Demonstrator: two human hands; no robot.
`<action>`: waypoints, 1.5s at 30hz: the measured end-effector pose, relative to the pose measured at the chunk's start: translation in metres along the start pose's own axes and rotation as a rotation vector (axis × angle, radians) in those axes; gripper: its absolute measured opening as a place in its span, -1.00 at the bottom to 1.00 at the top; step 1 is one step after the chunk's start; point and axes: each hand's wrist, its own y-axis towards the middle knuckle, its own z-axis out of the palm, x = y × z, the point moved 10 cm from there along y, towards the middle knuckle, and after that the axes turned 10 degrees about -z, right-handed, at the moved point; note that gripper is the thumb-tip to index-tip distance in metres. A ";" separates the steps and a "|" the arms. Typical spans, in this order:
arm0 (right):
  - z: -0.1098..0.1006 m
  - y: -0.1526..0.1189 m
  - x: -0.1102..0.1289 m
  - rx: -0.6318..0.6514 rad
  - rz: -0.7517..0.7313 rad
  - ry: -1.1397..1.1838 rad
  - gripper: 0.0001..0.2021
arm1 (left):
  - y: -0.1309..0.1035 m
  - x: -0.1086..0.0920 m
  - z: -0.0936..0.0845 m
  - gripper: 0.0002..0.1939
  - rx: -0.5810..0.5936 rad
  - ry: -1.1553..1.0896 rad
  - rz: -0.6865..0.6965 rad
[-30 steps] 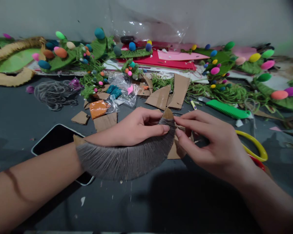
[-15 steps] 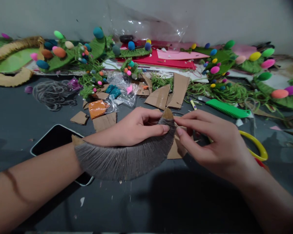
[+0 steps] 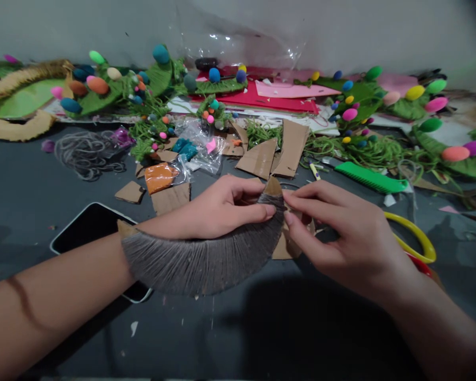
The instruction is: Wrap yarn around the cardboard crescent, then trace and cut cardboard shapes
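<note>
A cardboard crescent wound closely with dark grey yarn hangs over my left forearm, its two bare brown tips uncovered. My left hand grips it near the right tip, thumb in front and fingers behind. At its right edge, my right hand is closed in a pinch around the grey yarn, though the strand is barely visible between the fingertips. Beneath my left wrist lies a phone, partly covered by the arm and crescent. Pieces of cardboard lie behind and under my hands.
Yellow-handled scissors lie partly behind my right hand. Beyond are a green cutter, a tangle of grey yarn and an orange clay packet. Green leaf shapes with coloured balls and a tan wrapped ring line the back.
My right thumb has shifted slightly left, nearer the crescent's edge. The left hand and crescent have hardly moved.
</note>
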 end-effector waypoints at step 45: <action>0.006 -0.001 0.008 0.037 0.027 -0.128 -0.66 | 0.001 0.007 -0.002 -0.74 0.002 -0.057 -0.036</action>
